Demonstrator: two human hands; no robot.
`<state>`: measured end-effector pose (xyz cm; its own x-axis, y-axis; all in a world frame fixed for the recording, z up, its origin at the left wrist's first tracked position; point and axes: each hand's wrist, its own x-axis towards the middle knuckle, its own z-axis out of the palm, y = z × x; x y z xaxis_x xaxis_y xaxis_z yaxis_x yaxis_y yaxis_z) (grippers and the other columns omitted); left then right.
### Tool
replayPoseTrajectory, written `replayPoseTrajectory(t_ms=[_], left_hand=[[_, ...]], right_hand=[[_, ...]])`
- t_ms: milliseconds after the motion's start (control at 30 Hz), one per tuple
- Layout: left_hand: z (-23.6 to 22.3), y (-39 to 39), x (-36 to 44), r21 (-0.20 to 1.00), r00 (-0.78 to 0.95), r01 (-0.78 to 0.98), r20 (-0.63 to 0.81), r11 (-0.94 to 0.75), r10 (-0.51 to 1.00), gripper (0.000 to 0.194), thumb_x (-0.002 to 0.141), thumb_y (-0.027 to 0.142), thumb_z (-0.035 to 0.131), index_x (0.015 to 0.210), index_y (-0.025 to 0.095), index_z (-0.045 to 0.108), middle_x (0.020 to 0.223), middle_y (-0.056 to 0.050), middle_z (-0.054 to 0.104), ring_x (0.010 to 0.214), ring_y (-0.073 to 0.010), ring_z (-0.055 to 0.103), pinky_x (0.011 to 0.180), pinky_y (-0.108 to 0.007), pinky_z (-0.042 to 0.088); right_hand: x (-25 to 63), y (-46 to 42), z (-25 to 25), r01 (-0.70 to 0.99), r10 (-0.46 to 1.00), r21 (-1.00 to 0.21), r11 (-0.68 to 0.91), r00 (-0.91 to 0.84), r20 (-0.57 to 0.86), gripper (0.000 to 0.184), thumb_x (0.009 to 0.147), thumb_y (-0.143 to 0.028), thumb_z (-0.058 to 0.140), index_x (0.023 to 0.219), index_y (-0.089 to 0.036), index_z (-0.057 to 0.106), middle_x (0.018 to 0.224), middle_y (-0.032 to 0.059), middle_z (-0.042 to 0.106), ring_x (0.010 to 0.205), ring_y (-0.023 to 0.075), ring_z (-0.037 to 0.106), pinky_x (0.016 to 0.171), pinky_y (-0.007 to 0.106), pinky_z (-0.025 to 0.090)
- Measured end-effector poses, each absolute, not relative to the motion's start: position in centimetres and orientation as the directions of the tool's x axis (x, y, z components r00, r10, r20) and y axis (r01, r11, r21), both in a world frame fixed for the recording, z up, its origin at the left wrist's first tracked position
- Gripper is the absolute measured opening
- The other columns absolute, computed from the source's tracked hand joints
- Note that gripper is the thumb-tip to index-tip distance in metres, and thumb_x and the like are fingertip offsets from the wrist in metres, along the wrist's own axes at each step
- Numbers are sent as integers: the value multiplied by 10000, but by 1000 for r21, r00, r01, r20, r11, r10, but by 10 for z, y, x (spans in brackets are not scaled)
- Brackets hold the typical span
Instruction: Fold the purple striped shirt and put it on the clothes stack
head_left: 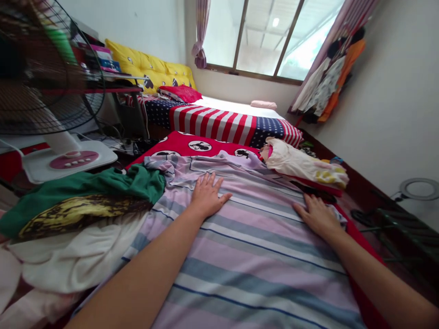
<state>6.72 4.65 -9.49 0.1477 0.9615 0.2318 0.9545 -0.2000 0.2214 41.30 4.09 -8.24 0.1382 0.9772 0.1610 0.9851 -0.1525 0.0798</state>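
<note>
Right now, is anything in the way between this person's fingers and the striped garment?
Nothing visible: the left fingers and right fingers rest spread directly on the striped garment. The green cloth and cream cloth lie by its edges, not beneath either hand.

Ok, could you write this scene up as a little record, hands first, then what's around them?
Left hand: bare left hand, palm down, on a pink, grey and white striped cloth garment
Right hand: bare right hand, palm down, near that garment's right edge
Beneath: red cloth with white oval prints
Left side: crumpled green cloth garment with a yellow-and-dark print
Right side: off-white fabric bundle, beyond the right hand
Background: red, white and blue stars-and-stripes bedcover
</note>
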Motion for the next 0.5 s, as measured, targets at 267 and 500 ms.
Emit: replayPoseTrajectory(t_ms=[267,500], left_hand=[[-93,49,63,188,179,958,191,-215,965,678,918,634,297,1461,235,377,1559,-110,265,1441,-302,200,1151,-485,142],[-93,50,65,136,185,969,153,-206,971,705,910,646,270,1473,228,348,1567,-117,240,1438,-325,188,1138,-499,138]], right_hand=[[408,-27,-87,975,972,69,211,-217,86,558,940,-468,304,1458,-268,355,1545,57,316,1434,254,250,1113,601,217],[461,-100,-65,981,939,-167,94,-31,342,352,863,-404,440,1064,-206,650,1234,134,612,1131,277,572,988,441,439]])
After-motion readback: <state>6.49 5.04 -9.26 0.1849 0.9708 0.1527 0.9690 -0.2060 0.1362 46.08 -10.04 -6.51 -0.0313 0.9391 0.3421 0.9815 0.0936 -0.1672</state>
